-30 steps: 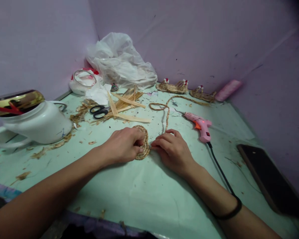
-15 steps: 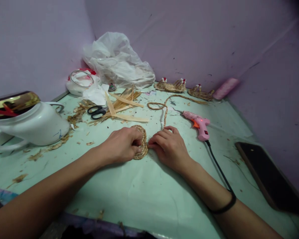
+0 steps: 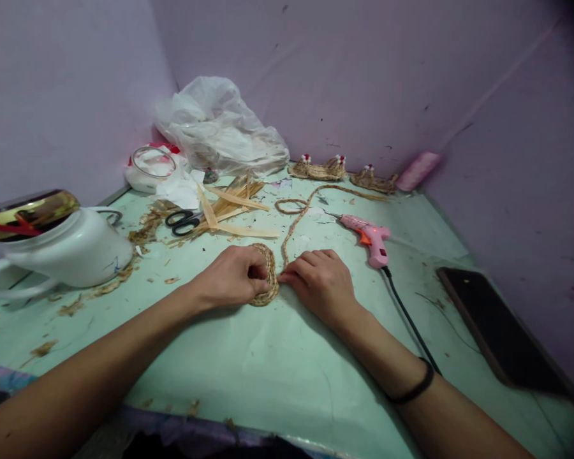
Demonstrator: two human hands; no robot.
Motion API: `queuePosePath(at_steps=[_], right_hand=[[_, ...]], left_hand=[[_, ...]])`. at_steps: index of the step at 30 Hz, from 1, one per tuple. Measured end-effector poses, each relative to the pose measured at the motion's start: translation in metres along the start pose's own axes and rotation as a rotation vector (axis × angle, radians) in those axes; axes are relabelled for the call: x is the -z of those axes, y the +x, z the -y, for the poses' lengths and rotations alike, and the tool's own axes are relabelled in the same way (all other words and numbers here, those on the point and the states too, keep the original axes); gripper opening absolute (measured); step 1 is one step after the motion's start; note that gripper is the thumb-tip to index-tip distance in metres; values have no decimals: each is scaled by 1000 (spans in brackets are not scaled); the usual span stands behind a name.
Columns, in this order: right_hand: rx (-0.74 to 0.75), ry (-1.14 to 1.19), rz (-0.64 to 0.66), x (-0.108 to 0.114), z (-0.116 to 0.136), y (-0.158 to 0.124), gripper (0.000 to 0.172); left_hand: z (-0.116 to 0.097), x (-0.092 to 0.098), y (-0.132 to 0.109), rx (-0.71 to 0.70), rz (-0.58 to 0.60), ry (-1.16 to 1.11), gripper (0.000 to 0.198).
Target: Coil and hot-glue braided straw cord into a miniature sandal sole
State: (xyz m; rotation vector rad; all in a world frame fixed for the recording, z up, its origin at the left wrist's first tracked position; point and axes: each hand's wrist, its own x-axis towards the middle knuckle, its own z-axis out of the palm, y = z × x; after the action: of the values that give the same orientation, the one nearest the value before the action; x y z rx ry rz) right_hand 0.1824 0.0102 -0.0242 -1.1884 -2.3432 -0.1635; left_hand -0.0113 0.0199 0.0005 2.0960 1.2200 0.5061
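Observation:
A flat oval coil of braided straw cord (image 3: 270, 274) lies on the pale green table, its left part covered by my left hand (image 3: 234, 274). The fingers of that hand are closed on the coil and hold it down. At the coil's right edge, my right hand (image 3: 318, 280) pinches the braided cord (image 3: 291, 231) between thumb and fingertips. From there the loose cord runs away from me, makes a loop and stretches off to the back right. A pink glue gun (image 3: 370, 237) with an orange trigger lies right of my right hand.
Black-handled scissors (image 3: 182, 222) lie beside flat straw strips (image 3: 239, 199). A white pitcher (image 3: 86, 245) stands left, a plastic bag (image 3: 224, 127) at the back. Small woven pieces with beads (image 3: 318, 169) and a pink roll (image 3: 418, 171) line the wall. A phone (image 3: 500, 328) lies right.
My right hand has drawn slightly closer to the coil, and the cord beside it now bends down to the coil's edge. My left hand keeps its hold. The view has shifted slightly.

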Motion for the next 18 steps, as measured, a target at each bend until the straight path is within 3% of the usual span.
queuePosePath(at_steps=[6,9,13,18], right_hand=[[-40,101,142,15,-8,-15,18],[-67,114,96,22,-8,-16,20],[58,189,45,27,-3,-14,19],[116,297,65,27,-2,-15,16]], left_hand=[[-8,3,2,-30,-18,-49,13],[-11,8,2,26,-176,-19,15],[-8,10,2,109,-336,48,20],[-7,6,2,183,-238,23,16]])
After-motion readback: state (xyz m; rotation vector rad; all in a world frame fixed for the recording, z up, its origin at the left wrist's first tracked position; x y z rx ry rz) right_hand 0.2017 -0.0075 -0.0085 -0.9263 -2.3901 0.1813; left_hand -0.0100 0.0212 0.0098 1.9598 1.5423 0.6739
